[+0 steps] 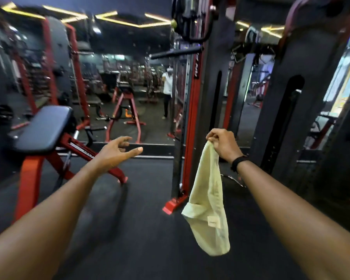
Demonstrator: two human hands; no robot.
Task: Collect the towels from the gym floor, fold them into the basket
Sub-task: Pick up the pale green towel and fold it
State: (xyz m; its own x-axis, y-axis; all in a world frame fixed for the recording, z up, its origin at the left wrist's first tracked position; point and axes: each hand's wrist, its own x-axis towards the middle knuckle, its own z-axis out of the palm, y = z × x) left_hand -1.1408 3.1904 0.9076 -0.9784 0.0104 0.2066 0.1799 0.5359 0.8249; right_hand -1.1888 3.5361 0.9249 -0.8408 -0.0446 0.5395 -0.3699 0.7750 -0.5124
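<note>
Obs., near field: both my forearms reach forward over the dark gym floor [141,229]. The towel [208,209], pale yellow, hangs free from my right hand [223,145], clear of the floor. Its long axis runs near vertical, top corner at my fingertips, lower end bunched and folded over with a small label showing.

Right hand: thumb and fingers pinch the top corner of the towel; a dark band sits at that wrist. Left hand [117,151]: fingers spread and loosely curved, holding nothing, at about the same height as the right and well apart from the cloth, off to its left.

Relation that matters: the towel's free length hangs below and just left of my right hand, between the two hands. The left is the only free hand. Judgement: for a fold, it should cross rightward and take a second corner or the hanging edge.

Mid field: red bench [42,130] with black pad at left; red-and-black machine upright [192,110] directly behind the towel.

Far field: mirror wall, blurred. No basket in view; no other towel on the visible floor.
</note>
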